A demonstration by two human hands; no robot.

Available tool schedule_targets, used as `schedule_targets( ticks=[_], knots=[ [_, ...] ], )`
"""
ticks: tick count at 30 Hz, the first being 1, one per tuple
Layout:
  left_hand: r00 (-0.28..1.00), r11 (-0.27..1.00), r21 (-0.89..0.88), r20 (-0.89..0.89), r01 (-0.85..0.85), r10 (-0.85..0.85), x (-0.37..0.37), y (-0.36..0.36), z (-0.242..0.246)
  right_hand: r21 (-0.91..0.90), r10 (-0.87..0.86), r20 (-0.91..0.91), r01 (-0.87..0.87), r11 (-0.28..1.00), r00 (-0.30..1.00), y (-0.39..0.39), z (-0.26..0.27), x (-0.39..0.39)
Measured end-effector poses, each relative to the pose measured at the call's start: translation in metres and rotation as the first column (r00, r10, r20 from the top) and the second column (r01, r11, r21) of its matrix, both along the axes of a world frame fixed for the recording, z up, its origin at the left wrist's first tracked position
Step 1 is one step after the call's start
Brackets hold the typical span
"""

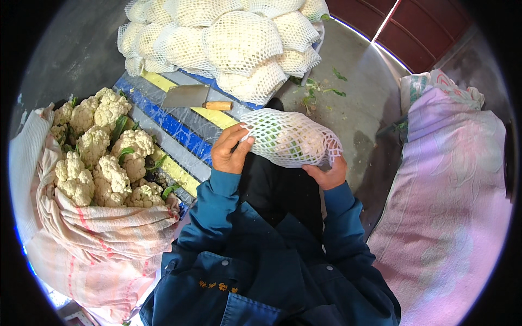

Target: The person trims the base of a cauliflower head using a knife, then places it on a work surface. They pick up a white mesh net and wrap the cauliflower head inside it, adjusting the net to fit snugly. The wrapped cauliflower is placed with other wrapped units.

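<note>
A cauliflower with some green on it (299, 138) lies inside a white foam net sleeve (267, 130), held level above my lap. My left hand (231, 150) pinches the sleeve's left end between thumb and fingers. At the other end, my right hand (329, 168) grips the sleeve's rim, with the fingers partly behind the mesh. A cleaver with a wooden handle (217, 106) lies on the striped surface (175, 126) beyond my left hand. Stacked cauliflowers in white foam nets (244, 42) stand at the top.
Bare cauliflowers (106, 155) fill a cloth-lined sack (118, 232) at the left. A large bundle under pinkish cloth (452, 195) stands at the right. Leaf scraps (310, 95) lie on the concrete floor (355, 98), with a dark red door (412, 30) beyond.
</note>
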State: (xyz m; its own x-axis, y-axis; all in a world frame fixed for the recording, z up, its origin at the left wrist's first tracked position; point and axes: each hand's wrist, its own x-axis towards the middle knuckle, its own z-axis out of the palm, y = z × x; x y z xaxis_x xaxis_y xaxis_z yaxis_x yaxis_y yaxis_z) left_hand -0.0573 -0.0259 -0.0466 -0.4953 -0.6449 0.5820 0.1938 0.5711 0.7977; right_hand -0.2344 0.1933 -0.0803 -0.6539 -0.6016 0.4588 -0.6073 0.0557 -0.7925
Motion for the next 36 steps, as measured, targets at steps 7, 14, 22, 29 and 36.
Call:
schedule_targets(
  ticks=[7,14,22,29,36],
  knots=[
    [0.997,0.938,0.339,-0.067,0.069,-0.049,0.012,0.004,0.008,0.045,-0.005,-0.041,0.006,0.999,0.999,0.001,0.005,0.001],
    [0.986,0.935,0.330,-0.138,0.131,-0.090,0.026,0.008,0.037,0.064,0.018,-0.066,-0.014,0.998,0.998,-0.003,0.024,0.009],
    [0.991,0.918,0.394,-0.135,0.051,0.003,0.021,-0.020,0.027,0.030,-0.046,-0.193,0.053,0.998,0.980,-0.010,0.015,0.021],
    [0.986,0.927,0.350,-0.048,-0.131,0.158,0.021,-0.029,-0.020,0.015,-0.032,-0.284,0.037,0.999,0.958,-0.012,0.013,0.043],
    [0.999,0.592,0.806,-0.040,0.014,0.032,0.078,0.031,-0.070,0.054,0.005,-0.339,0.015,0.998,0.941,-0.010,0.004,0.069]
  ],
)
